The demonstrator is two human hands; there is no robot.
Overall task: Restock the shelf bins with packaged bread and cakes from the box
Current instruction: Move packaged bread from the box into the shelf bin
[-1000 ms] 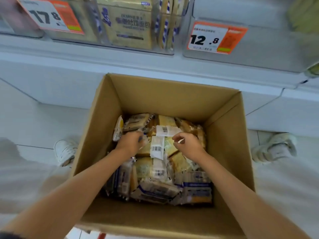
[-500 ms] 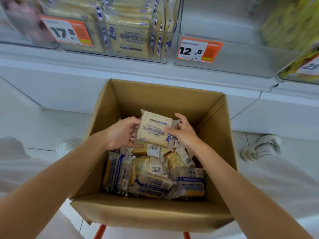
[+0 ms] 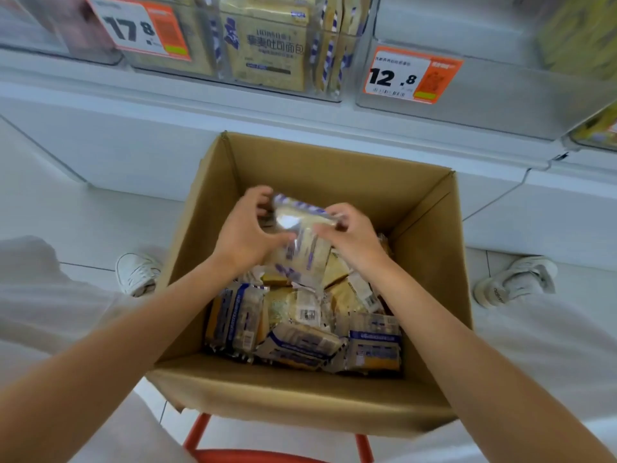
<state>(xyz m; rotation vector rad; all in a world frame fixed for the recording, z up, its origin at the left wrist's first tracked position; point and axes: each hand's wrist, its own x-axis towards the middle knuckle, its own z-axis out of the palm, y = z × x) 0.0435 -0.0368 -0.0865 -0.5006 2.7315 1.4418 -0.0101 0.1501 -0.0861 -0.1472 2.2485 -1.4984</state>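
change since 0.5 s ago: bread pack [image 3: 300, 242] has turned from face-up to standing on end, and your hands have closed in on it.
left hand [image 3: 245, 235]: fingers curl round the pack's left side and top edge; clamped on the pack.
right hand [image 3: 355, 238]: thumb and fingers pinch the pack's right top corner; clamped on the same pack.
pack location: held in the air over the far half of the box [image 3: 334, 175], above the loose packs [image 3: 300, 332], not yet at the shelf.
reason for 2-hand hold: judged to keep the soft film wrapper from folding while you turn the pack upright.
box placement: open cardboard box sits on a red-legged stand [image 3: 197, 432] right below the shelf edge, probably to keep each lift short.
stock left: many packs lie jumbled in the box, so the task looks far from complete.
target bin [image 3: 267, 51]: clear bin beside the 17.8 tag [image 3: 140, 28] holds packs with the same purple print, standing on edge; judged to be the destination.
12.8 tag [image 3: 412, 75]: contents of the bin behind it cannot be told.
next move: raise the pack upright and forward to the bin.
risk: slick film may slip from a corner pinch.
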